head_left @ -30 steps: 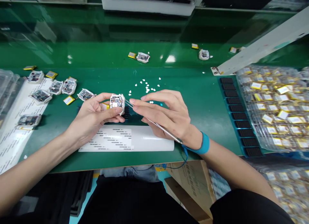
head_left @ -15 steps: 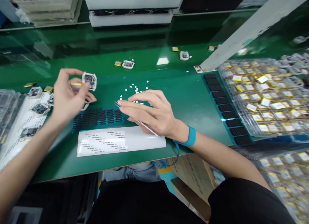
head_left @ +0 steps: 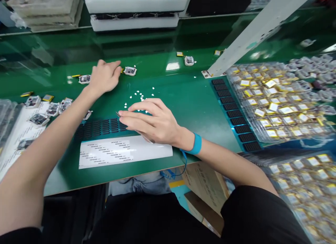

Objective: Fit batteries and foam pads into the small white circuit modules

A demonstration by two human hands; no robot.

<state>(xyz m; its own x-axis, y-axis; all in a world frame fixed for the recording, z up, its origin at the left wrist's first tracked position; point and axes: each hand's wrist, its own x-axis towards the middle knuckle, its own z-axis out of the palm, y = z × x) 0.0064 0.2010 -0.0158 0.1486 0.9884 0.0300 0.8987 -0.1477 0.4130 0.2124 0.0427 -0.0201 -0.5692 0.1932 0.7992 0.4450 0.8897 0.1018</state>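
"While the black shirt [head_left: 147,219] fills the nearest stretch, there's a cardboard box [head_left: 199,181] down below the green table [head_left: 202,111], beside the legs."

"Up on the tabletop, first in line, the white sheet [head_left: 105,154], printed on the left, plain and glossy to the right, lying a touch askew near the edge."

"Just beyond, black strips [head_left: 105,126] in tidy rows, and here's the right hand [head_left: 154,119], fingers bunched around slim tweezers [head_left: 118,114], tips poking out leftward. Blue band [head_left: 197,144] on that wrist!"

"Past those knuckles, small white pieces [head_left: 141,97] scattered over the green. Over on the right flank, clear trays [head_left: 256,126] loaded with yellow-edged batteries."

"Farther out now, the left hand [head_left: 105,77], stretched forward! Thumb and forefinger parted, nothing visible between them, right at a yellow battery [head_left: 121,70]. Is it touching?"

"Can't tell from here. That battery sits just left of a white-cased unit [head_left: 130,71], circuitry facing up, on the shiny far stretch. A second unit [head_left: 84,79] lies on the hand's other side, a third [head_left: 189,61] well off to the right."

"And behind it all, a slanting white post [head_left: 259,34] on the right and white foam blocks [head_left: 133,24] stacked at the back."
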